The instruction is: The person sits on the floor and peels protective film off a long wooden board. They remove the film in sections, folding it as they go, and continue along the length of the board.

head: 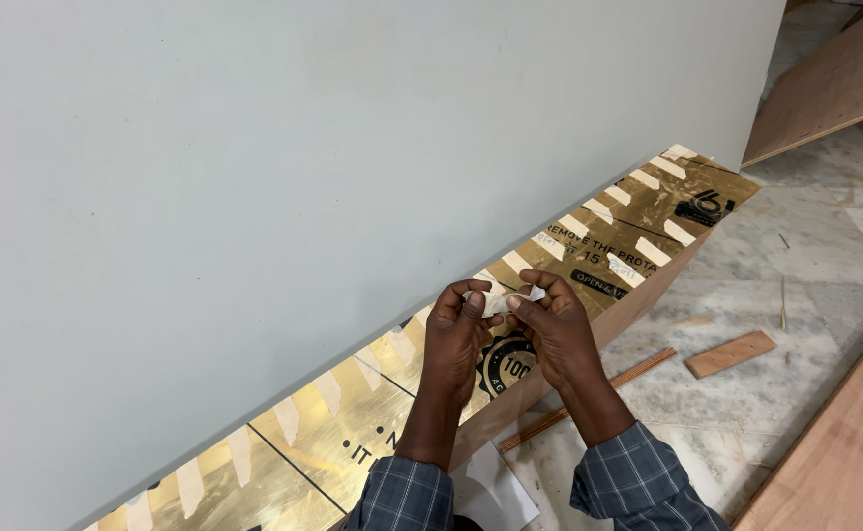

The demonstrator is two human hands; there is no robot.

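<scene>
My left hand [454, 329] and my right hand [555, 326] meet in the middle of the view, fingertips pinching a small crumpled piece of white tape [497, 301] between them. They hover over the edge of a long board covered with a gold protective film [353, 418] carrying black print. Short strips of white tape [625, 270] cross the seam where this gold edge meets a large pale grey panel [303, 167]. Both sleeves are blue plaid.
The marble floor [795, 285] lies to the right with a small wood offcut [730, 354] and a thin wooden strip [589, 398] on it. Plywood sheets lean at the top right [834, 79] and lie at the bottom right [834, 462]. A white scrap [495, 492] rests below my hands.
</scene>
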